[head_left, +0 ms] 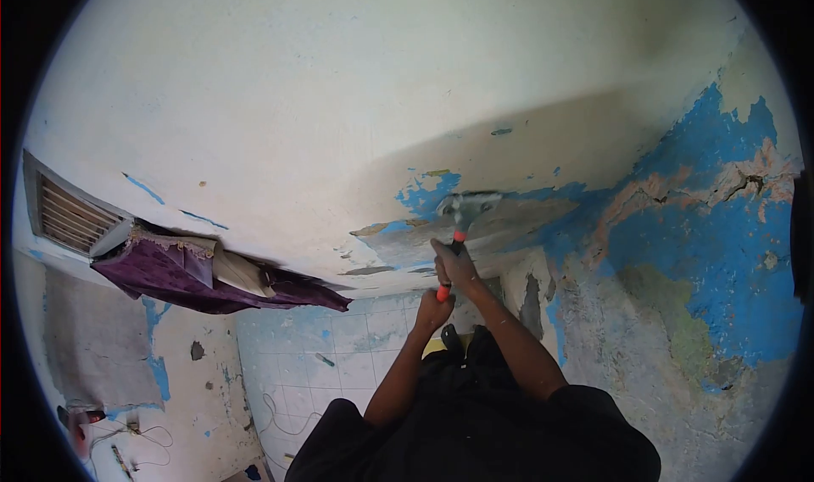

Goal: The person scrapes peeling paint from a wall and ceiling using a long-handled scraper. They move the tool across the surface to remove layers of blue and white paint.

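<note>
Both my hands grip a long-handled scraper (471,204) with a red and black handle and a wide metal blade. My right hand (459,268) is closed around the upper handle, near the blade. Lower down, my left hand (435,309) is wrapped about the handle's red end. The blade lies against the wall (280,83), where pale paint gives way to blue paint (426,195) and bare grey plaster (407,243). Ragged paint edges surround it.
To the left, a purple curtain (170,278) hangs below a slatted vent (76,211). On the right, a blue wall (695,270) carries a jagged crack (746,183). Below are floor tiles (348,334) with a small handled tool (324,359) and a cable (273,414).
</note>
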Motion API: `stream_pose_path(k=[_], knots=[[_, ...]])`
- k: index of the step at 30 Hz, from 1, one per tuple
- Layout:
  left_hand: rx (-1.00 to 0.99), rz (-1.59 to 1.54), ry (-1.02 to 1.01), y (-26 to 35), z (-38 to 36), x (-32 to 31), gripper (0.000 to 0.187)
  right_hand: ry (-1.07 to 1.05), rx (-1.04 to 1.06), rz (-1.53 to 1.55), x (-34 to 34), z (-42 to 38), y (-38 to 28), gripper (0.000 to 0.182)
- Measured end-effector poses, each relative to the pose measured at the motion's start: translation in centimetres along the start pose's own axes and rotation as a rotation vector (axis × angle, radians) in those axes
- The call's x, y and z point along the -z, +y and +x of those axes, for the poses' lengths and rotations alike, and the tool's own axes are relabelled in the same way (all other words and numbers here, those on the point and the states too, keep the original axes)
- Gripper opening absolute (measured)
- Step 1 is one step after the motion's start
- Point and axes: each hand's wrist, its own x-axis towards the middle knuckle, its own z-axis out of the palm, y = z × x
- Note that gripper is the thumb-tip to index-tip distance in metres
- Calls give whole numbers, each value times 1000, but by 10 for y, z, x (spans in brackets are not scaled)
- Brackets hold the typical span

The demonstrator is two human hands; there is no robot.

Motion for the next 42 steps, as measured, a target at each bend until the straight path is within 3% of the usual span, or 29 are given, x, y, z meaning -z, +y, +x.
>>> stream_pose_path(k=[4, 11, 18, 21, 26, 32, 39, 42], knots=[[-43, -27, 33, 28, -3, 10, 33, -54, -81, 68, 2, 4, -16, 42], [76, 23, -41, -16, -13, -3, 33, -31, -93, 76, 5, -1, 24, 42], [-79, 41, 30, 59, -11, 26, 34, -67, -17, 94, -9, -12, -52, 43], [-70, 21, 19, 42, -8, 14, 33, -62, -10, 25, -5, -12, -48, 43], [56, -35, -45, -21, -10, -20, 33, -30, -86, 11, 14, -5, 17, 42], [117, -97, -91, 0, -30, -26, 33, -40, -173, 20, 24, -16, 12, 40], [154, -124, -29, -34, -19, -42, 31, -66, -187, 37, 26, -9, 29, 40], [84, -60, -25, -41, -19, -41, 27, -45, -176, 28, 23, -11, 31, 41]])
